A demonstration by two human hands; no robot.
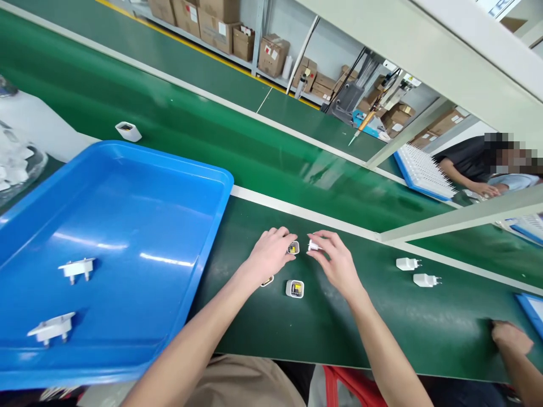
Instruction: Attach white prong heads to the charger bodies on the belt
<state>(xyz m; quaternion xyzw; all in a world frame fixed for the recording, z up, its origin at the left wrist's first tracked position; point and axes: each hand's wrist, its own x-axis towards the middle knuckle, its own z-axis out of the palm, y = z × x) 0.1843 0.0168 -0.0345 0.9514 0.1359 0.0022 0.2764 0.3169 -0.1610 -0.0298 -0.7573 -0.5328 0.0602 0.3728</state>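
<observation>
My left hand (269, 254) is closed around a small white charger shell (293, 247) whose open end shows a yellow and dark inside. My right hand (335, 260) pinches a small white plug piece (314, 245) just to the right of that shell; the two parts are nearly touching. Both hands hover over the dark green bench mat (382, 322). A second open shell (294, 289) lies on the mat just below the hands. Another small part (267, 281) peeks out under my left wrist.
A large blue tray (127, 226) on the left holds two white plug plates (77, 267) (51, 327). Two finished white chargers (408, 263) (426, 280) lie to the right. One shell (128, 130) rides the green conveyor. Another person's hand (511, 336) rests at the right edge; a person works across the belt.
</observation>
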